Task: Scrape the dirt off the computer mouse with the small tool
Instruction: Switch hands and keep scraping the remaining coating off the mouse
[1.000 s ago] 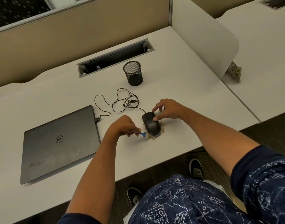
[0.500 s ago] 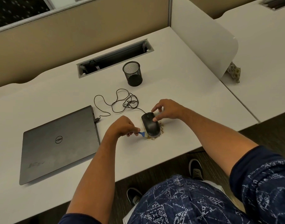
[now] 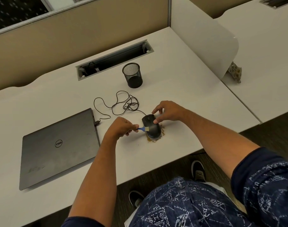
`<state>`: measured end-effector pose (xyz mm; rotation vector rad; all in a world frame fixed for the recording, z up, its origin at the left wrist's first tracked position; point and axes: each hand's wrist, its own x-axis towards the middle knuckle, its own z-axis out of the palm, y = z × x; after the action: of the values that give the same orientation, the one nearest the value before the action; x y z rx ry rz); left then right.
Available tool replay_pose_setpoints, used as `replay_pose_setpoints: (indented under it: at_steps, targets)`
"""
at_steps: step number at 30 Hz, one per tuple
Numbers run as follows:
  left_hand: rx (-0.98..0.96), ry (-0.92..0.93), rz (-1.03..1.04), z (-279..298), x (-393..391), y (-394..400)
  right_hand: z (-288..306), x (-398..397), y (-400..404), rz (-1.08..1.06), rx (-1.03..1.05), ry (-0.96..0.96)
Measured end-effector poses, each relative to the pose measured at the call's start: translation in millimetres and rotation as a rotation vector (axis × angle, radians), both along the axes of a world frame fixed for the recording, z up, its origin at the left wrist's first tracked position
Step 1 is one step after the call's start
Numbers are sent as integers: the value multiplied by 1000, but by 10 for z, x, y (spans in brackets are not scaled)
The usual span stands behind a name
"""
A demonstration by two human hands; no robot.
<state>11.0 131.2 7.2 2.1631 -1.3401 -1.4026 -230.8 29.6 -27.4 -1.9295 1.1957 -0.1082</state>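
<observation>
A black wired computer mouse (image 3: 152, 128) lies on the white desk (image 3: 180, 89), with brown dirt (image 3: 153, 139) scattered around its near end. My left hand (image 3: 121, 127) pinches a small blue-handled brush (image 3: 144, 128); its pale bristles rest on the mouse's left side. My right hand (image 3: 168, 113) steadies the mouse from the right, thumb and fingertips touching its front. The mouse cable (image 3: 122, 104) loops across the desk to the laptop.
A closed dark grey laptop (image 3: 58, 148) lies left of my hands. A black mesh pen cup (image 3: 133, 75) stands behind the mouse, in front of a cable slot (image 3: 113, 59). A white divider panel (image 3: 205, 38) stands at the right. The desk's near edge runs just below my forearms.
The brush tip has moved from the desk beside the mouse's near end up onto the mouse's left side. My right hand stays on the mouse.
</observation>
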Motion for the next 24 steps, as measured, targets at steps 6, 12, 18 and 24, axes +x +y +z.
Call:
replay_pose_setpoints:
  at_steps: [6, 12, 18, 24]
  targets:
    - [-65, -49, 2, 17, 78, -57, -4, 8, -9, -2, -1, 7]
    - [-131, 94, 44, -44, 7, 12, -9, 20, -11, -1, -10, 17]
    - [-191, -58, 182, -160, 29, 26, -8, -10, -11, -3, -16, -8]
    - [-146, 50, 316, -176, -30, -9, 17, 4, -6, 1, -19, -1]
